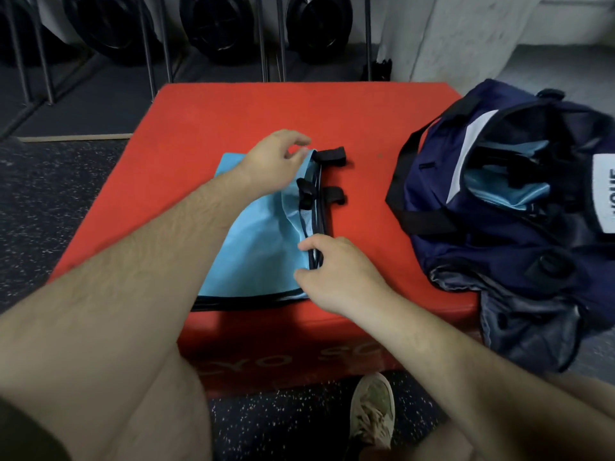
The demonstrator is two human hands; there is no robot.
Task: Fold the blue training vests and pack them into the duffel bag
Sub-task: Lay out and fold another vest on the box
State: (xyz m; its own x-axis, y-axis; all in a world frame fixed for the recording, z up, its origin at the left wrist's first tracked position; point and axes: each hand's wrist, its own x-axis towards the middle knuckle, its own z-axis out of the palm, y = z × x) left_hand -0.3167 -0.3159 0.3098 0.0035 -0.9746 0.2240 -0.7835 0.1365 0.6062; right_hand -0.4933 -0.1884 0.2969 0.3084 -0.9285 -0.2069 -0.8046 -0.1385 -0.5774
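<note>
- The left hand (276, 158) pinches the blue vest (253, 247) at its 12 o'clock corner; the right hand (332, 267) pinches the black-trimmed edge nearer.
- The vest lies part-folded on the red pad (233, 108).
- At 3 o'clock, the open duffel bag (499, 261) already holds blue fabric (506, 191); this vest is not yet packed.

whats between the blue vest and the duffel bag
Head view: just bare red mat, with two black tabs of the vest poking onto it, before the duffel bag.
</note>
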